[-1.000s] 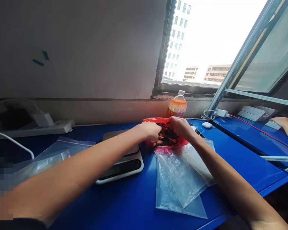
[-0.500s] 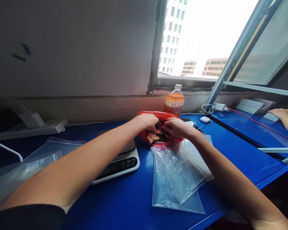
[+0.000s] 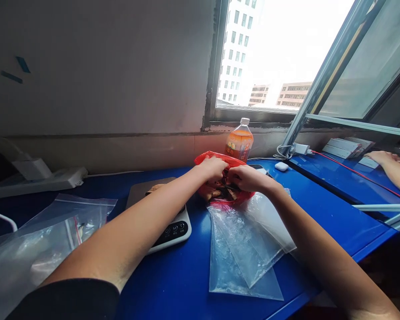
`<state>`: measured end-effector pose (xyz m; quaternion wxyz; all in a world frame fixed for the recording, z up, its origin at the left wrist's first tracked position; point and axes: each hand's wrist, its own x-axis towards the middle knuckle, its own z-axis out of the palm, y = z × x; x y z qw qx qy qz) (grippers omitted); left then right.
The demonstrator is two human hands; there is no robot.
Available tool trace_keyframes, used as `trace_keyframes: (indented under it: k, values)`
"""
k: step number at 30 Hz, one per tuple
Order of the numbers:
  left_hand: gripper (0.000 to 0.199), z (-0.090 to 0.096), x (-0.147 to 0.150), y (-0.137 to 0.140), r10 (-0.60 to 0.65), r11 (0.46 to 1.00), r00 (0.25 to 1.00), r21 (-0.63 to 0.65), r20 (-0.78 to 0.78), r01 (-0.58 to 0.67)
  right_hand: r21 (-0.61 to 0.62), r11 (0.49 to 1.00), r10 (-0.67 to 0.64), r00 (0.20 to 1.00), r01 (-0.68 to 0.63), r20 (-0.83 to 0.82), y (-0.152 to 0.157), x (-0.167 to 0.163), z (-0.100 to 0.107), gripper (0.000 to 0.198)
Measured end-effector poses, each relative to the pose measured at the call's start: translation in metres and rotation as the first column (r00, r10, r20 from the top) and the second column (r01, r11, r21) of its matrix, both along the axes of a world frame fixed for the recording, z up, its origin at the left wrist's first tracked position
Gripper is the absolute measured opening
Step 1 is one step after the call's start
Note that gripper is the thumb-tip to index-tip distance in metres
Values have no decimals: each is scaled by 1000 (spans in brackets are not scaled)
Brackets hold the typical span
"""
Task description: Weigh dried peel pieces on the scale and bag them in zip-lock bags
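A red plastic bag (image 3: 205,156) stands opened at the back of the desk, with dark brown and tan dried pieces (image 3: 222,194) inside. Over its mouth, my left hand (image 3: 214,169) has curled fingers reaching in; what they pinch is hidden. My right hand (image 3: 245,177) is beside it, also with bent fingertips down in the bag, and I cannot see what they grip. Partly behind my left forearm lies a kitchen scale (image 3: 173,233) with a brown dried piece (image 3: 156,187) on its plate. Clear plastic bags (image 3: 243,258) lie flat in front of the red bag.
An orange drink bottle (image 3: 240,141) stands behind the red bag. More zip bags (image 3: 53,235) and a power strip (image 3: 63,180) are at left. A white earbud case (image 3: 281,166), a metal frame (image 3: 302,120) and another person's hand (image 3: 385,158) are to the right.
My left hand has shifted slightly right and up within the bag's mouth. The dried pieces have been moved around, and the piece on the scale now shows past my forearm.
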<state>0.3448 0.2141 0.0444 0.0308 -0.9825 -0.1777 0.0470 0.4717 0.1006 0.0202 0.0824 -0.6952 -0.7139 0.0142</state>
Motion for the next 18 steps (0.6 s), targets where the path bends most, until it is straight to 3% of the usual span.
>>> trace_keyframes:
  k: [8,14,18]
  values:
    - [31,-3,-3,10,-32,999,999,-39,-24,31,-50,996,-81,995,79,-55,-17,7,18,14]
    - [31,4,-23,17,-31,999,999,29,-16,31,-45,991,-125,991,123,-52,-15,-1,16,15]
    - [33,2,-15,12,-18,1000,999,21,-30,19,-62,990,-132,990,129,-45,-15,-3,15,15]
